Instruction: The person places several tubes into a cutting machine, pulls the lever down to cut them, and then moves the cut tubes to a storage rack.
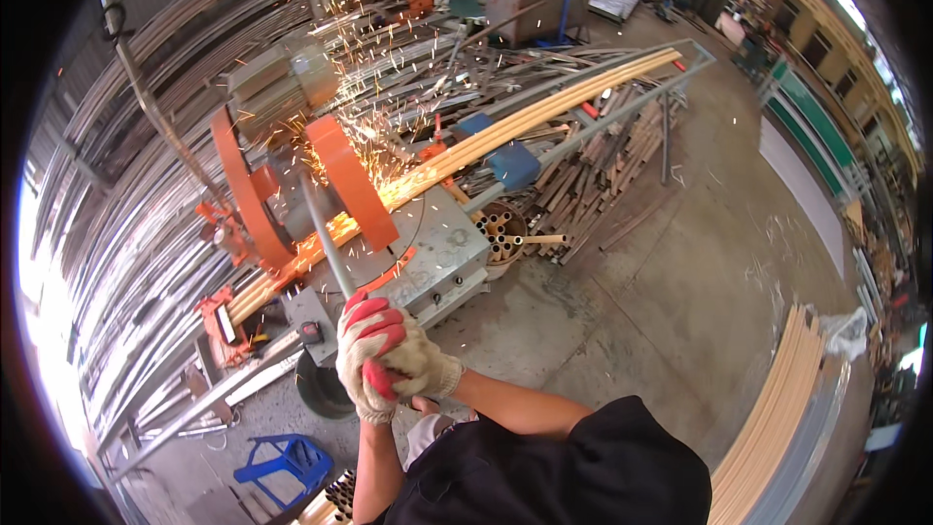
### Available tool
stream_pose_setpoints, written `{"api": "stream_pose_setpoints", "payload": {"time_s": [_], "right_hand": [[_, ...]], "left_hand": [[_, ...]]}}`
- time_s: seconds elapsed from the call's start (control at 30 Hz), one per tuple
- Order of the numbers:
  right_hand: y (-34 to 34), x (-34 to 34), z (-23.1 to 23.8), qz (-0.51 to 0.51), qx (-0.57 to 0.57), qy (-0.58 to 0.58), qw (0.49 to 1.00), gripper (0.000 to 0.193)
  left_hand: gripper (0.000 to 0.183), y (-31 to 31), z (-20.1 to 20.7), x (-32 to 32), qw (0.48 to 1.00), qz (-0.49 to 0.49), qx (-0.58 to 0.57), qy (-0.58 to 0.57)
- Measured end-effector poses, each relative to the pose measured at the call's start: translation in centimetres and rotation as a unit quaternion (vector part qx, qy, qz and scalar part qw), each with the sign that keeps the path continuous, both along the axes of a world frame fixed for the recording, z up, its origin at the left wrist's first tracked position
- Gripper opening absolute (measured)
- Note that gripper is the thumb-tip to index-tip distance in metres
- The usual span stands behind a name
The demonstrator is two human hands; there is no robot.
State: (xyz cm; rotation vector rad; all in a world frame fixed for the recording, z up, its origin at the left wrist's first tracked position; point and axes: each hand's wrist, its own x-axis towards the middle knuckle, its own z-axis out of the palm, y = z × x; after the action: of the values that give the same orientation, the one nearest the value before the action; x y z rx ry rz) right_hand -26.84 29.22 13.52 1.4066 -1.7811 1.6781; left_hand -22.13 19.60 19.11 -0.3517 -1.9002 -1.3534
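Sparks (362,148) spray off saw (355,185)! Left hand (364,379), right hand (420,355) clasp together, fingers (372,317) wrapped round steel handle (331,245), saw's near side; yellow tubes (476,149) lie ahead, crossing beneath saw, long axis near-left to far-right. Neither hand clearly nearer.

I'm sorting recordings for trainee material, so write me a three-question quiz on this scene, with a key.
1. What are the hands clasped around?
a) a blue stool
b) a metal lever
c) a green panel
2. True or false: both hands are bare.
3. Fill in: sparks fly around the ____ guards of the machine.

Key:
1. b
2. False; both wear whitish gloves with red patches.
3. orange
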Motion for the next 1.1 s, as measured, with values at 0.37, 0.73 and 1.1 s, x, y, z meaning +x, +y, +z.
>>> {"api": "stream_pose_setpoints", "payload": {"time_s": [0.37, 0.73, 1.1], "right_hand": [[-0.3, 0.1, -0.4, -0.007, -0.006, 0.017, 1.0, 0.05], [0.2, 0.7, -0.5, -0.013, 0.001, -0.006, 1.0, 0.038], [0.2, 1.1, -2.8, -0.017, 0.001, -0.001, 1.0, 0.035]], "left_hand": [[0.036, 0.6, -0.3, 0.3, 1.0, 0.024, -0.002, -0.017], [0.037, 0.6, -1.4, 0.6, 1.0, 0.008, 0.005, 0.001], [0.038, 0.3, -2.4, 0.9, 1.0, 0.012, -0.014, -0.007]]}}
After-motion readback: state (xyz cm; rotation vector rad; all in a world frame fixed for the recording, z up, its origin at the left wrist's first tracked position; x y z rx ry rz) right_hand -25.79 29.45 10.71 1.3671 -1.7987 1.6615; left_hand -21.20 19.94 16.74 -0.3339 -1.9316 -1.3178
